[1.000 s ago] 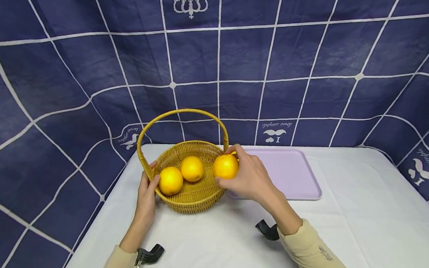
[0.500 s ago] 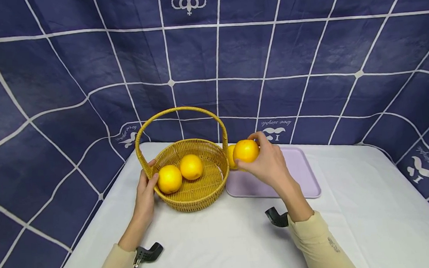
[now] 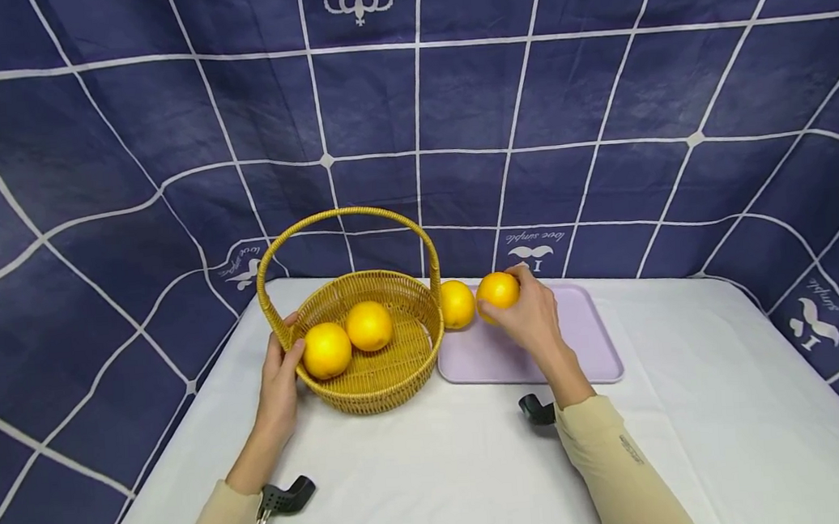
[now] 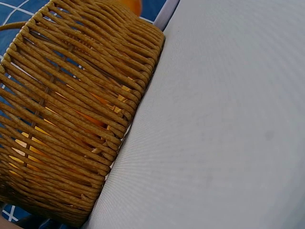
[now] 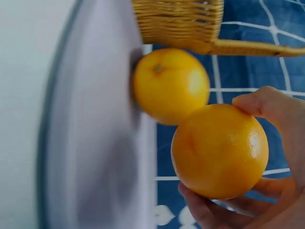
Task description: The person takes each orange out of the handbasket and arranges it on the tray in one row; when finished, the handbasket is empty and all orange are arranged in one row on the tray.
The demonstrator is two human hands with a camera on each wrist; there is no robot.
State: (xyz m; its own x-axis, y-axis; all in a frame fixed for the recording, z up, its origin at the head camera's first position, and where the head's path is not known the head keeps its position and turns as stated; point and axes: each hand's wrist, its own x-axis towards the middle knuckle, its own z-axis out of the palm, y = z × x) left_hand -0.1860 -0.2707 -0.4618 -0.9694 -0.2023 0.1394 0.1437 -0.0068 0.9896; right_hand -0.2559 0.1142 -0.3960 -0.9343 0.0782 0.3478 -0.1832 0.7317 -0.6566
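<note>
My right hand (image 3: 533, 317) grips an orange (image 3: 498, 292) (image 5: 219, 150) just above the far left part of the lilac tray (image 3: 586, 348) (image 5: 86, 143). Another orange (image 3: 457, 303) (image 5: 170, 85) lies on the tray beside it, close to the basket. The woven yellow basket (image 3: 369, 379) (image 4: 71, 114) with a hoop handle holds two oranges (image 3: 326, 350) (image 3: 369, 326). My left hand (image 3: 279, 377) holds the basket's left rim, with the thumb against the nearer orange.
A white cloth covers the table (image 3: 420, 473). A dark blue sheet with white grid lines (image 3: 599, 119) hangs close behind and along both sides. The tray's right half and the table to the right are bare.
My right hand lifted an orange out of the basket's right side, carried it right over the rim and lowered it toward the tray beside the other orange. The left hand stayed on the basket.
</note>
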